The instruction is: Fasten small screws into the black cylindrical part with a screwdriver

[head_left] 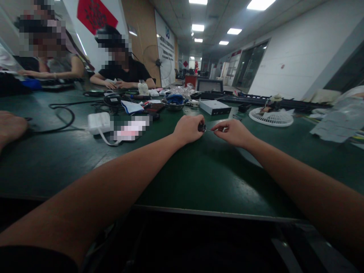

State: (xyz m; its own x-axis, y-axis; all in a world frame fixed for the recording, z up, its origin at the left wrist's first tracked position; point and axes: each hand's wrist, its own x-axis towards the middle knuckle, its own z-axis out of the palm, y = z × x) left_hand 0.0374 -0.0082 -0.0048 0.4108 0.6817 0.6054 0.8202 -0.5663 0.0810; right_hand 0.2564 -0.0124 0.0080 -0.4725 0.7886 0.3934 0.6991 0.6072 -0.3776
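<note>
My left hand [189, 129] is closed around a small dark cylindrical part [203, 127] with a shiny round end facing right. My fingers cover most of it, so its exact kind does not show. Pinched in the fingertips of my right hand [231, 132] is a thin metal rod [209, 131], pointing left. Its tip reaches the round end of the part; whether it goes inside cannot be made out. Both hands are just above the green tabletop [182, 182], a short gap apart.
A white charger [99, 123] with a cable lies left of my hands. Beyond them are a metal bowl [173, 107] with blue cloth, a white box [215, 107] and a glass jar [143, 88]. A white fan grille [271, 116] lies right. Co-workers sit across the table; another person's hand [11, 127] rests at far left.
</note>
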